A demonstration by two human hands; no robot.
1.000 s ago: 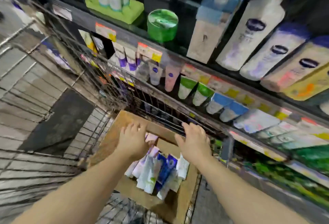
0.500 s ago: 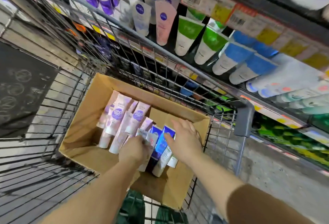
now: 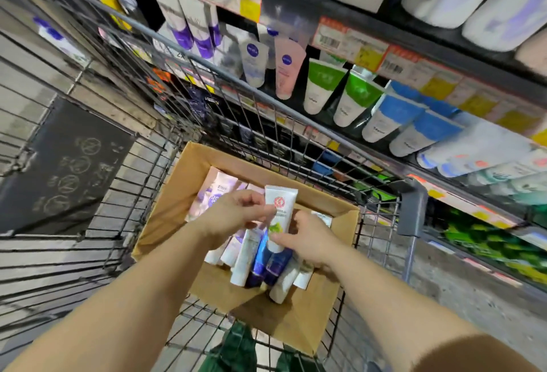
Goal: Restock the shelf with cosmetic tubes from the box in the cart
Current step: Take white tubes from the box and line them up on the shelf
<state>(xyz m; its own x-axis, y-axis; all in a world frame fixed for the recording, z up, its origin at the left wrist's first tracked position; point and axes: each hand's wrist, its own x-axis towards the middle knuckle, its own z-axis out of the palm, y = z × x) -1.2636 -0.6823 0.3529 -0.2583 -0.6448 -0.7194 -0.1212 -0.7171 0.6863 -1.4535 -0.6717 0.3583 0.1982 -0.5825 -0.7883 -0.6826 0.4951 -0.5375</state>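
Both hands pinch one white tube [image 3: 279, 217] at frame center, left hand [image 3: 233, 217] near its top, right hand [image 3: 307, 238] at its cap, above the cardboard box [image 3: 322, 309] in the cart [image 3: 411, 212].

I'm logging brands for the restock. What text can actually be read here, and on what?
"NIVEA": round blue logo on the white tube on the shelf.
Pink tube beside it: same blue logo, lettering blurred.
Held tube: red emblem, print unreadable.
Price tags: barcodes only, blurred.
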